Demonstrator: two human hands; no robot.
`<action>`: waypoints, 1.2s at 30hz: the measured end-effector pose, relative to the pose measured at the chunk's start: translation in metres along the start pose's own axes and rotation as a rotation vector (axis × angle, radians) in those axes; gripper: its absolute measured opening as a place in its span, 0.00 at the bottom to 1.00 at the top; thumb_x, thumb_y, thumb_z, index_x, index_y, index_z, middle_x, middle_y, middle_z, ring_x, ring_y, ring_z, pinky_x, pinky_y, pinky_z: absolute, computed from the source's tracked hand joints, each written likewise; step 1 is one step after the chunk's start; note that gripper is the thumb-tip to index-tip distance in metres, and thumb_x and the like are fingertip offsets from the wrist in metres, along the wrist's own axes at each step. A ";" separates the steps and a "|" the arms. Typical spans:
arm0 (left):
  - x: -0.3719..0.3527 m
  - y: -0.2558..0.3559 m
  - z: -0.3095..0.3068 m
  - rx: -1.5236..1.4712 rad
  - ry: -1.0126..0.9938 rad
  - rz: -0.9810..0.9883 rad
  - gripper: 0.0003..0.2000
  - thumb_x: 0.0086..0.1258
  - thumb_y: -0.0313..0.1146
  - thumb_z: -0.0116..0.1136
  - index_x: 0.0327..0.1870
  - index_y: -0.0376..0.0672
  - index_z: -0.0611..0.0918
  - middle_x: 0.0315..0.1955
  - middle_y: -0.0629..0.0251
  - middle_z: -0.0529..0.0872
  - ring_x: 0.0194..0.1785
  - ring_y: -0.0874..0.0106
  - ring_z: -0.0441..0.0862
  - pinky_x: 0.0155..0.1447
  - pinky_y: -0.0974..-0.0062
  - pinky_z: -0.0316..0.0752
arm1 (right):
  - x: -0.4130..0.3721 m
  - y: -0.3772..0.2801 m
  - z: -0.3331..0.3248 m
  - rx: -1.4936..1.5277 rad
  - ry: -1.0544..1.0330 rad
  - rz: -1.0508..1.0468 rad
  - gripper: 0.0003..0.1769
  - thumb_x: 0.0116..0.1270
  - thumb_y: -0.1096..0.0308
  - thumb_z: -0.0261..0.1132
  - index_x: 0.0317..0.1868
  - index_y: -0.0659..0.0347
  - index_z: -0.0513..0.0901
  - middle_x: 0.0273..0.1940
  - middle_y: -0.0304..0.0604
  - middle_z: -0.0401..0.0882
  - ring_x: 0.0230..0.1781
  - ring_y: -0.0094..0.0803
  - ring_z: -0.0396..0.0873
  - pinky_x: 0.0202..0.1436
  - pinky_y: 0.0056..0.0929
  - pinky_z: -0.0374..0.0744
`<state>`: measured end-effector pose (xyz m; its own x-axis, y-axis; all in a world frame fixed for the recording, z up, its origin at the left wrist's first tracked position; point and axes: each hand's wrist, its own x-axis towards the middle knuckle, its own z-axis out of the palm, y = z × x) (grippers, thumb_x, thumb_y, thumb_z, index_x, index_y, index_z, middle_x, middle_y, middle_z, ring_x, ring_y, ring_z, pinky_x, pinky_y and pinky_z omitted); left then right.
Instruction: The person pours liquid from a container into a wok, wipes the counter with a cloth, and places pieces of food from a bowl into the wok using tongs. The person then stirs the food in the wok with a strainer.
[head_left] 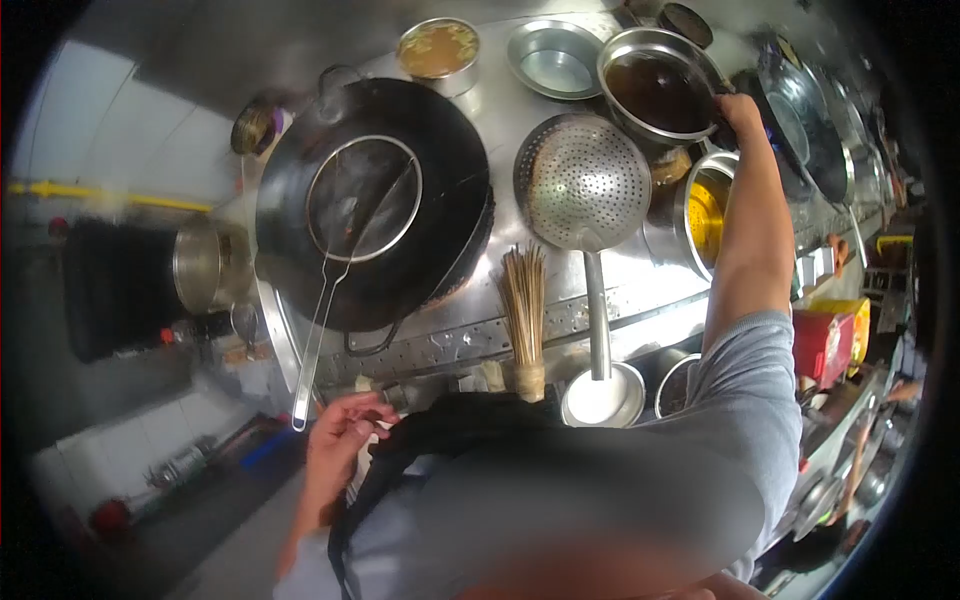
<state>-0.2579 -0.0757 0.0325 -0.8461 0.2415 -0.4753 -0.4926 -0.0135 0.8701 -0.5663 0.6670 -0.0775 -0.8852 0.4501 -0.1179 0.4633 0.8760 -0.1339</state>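
My right hand (740,115) is closed on the rim or handle of a metal pot (660,85) of dark liquid at the upper right. My left hand (350,430) is near my body, its fingers curled near something small and pale that I cannot make out. A large black wok (450,150) stands at the left, with a round wire strainer (322,320) lying across it. A perforated ladle (590,175) rests on the metal counter, its handle over a bowl of white contents (605,397). Beside it lies a bamboo brush (525,310).
At the top stand a pot of brownish liquid with pale pieces (438,50) and a metal basin (553,65). A pot of yellow liquid (705,215) is beside my right forearm. A red box (822,345) and part of another person's arm (855,455) are at the right.
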 end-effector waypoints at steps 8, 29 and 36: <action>-0.033 -0.005 -0.063 0.053 0.399 0.360 0.09 0.74 0.31 0.57 0.50 0.38 0.81 0.42 0.59 0.86 0.44 0.71 0.83 0.49 0.75 0.75 | 0.003 -0.024 -0.051 -0.049 0.073 -0.056 0.20 0.67 0.51 0.60 0.48 0.55 0.86 0.47 0.57 0.85 0.53 0.52 0.82 0.54 0.44 0.78; 0.022 -0.039 -0.125 -0.071 -0.035 -0.344 0.08 0.74 0.37 0.58 0.41 0.42 0.78 0.17 0.74 0.69 0.15 0.79 0.65 0.19 0.77 0.60 | -0.133 -0.294 -0.160 -0.475 -0.004 -0.463 0.17 0.64 0.58 0.60 0.41 0.63 0.86 0.40 0.62 0.83 0.41 0.56 0.83 0.45 0.44 0.80; 0.008 -0.039 -0.133 -0.100 -0.151 -0.304 0.09 0.76 0.37 0.56 0.47 0.42 0.78 0.18 0.73 0.70 0.15 0.80 0.65 0.20 0.78 0.63 | -0.175 -0.375 -0.140 -0.472 0.142 -0.520 0.18 0.59 0.59 0.62 0.39 0.66 0.87 0.39 0.62 0.85 0.44 0.57 0.84 0.48 0.48 0.80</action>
<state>-0.2728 -0.2021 -0.0231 -0.6216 0.3895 -0.6796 -0.7413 -0.0122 0.6710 -0.5908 0.2843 0.1313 -0.9982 -0.0561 -0.0208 -0.0597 0.9501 0.3063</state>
